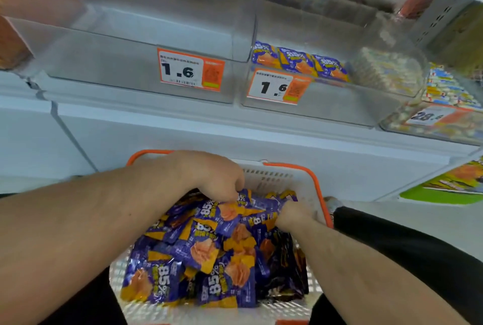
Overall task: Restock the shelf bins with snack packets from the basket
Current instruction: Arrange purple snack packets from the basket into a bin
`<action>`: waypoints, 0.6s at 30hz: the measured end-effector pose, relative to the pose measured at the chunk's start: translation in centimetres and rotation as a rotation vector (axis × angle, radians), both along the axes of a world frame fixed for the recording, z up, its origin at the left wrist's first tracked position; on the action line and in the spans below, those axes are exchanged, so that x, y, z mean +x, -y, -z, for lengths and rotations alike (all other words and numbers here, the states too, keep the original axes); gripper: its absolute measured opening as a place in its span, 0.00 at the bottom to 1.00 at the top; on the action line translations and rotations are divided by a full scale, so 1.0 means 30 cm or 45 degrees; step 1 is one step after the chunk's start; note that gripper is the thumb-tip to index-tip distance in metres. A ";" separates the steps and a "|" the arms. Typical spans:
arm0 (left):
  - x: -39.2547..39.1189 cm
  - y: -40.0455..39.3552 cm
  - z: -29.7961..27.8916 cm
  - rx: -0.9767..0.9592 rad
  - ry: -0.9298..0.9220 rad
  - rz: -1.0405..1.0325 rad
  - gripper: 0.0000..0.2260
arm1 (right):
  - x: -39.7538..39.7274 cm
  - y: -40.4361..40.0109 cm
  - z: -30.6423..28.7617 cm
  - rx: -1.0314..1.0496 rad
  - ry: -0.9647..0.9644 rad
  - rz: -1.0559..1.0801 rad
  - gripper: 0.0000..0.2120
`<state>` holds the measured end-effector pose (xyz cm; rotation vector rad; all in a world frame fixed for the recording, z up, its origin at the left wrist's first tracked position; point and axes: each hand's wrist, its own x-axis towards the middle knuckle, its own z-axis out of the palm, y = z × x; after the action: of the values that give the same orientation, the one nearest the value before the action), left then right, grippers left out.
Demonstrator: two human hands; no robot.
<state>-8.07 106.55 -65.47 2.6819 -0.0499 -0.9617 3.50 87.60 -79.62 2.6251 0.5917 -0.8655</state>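
A white basket (271,175) with an orange rim sits low in front of me, piled with several purple and orange snack packets (203,254). My left hand (209,173) reaches down into the far side of the pile, its fingers curled round packets at the top. My right hand (295,213) is buried among the packets on the right and grips some. Above, a clear shelf bin (326,100) with a 1.6 price tag holds three of the same purple packets (298,61). To its left, another clear bin (117,63) with a 1.6 tag holds nothing that I can see.
A third bin (431,121) at the right holds light-coloured packets behind a 28 tag. The white shelf front (183,131) runs between bins and basket. Dark packets (285,272) lie at the basket's right side. A green and orange sign (449,183) sits at the lower right.
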 end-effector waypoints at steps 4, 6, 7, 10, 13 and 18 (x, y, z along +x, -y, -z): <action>0.002 -0.005 0.004 0.032 -0.027 -0.008 0.10 | -0.003 0.013 -0.003 -0.091 0.061 -0.007 0.07; 0.003 -0.009 0.008 0.027 -0.048 -0.017 0.09 | 0.009 0.016 0.000 -0.025 0.089 0.019 0.05; 0.005 -0.009 0.008 0.009 -0.055 -0.030 0.09 | 0.018 0.010 -0.016 0.016 0.094 0.009 0.07; 0.011 -0.019 0.013 -0.155 -0.052 -0.153 0.08 | 0.056 -0.044 -0.128 0.070 0.068 -0.091 0.03; 0.014 -0.032 0.028 -0.266 0.016 -0.363 0.06 | 0.083 -0.110 -0.276 0.182 -0.015 -0.065 0.05; 0.010 -0.034 0.033 -0.410 0.158 -0.733 0.29 | 0.059 -0.137 -0.456 0.798 -0.594 0.369 0.11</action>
<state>-7.77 107.57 -66.46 2.2534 0.4731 -0.5493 5.29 91.71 -65.95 3.1264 0.6921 -1.6361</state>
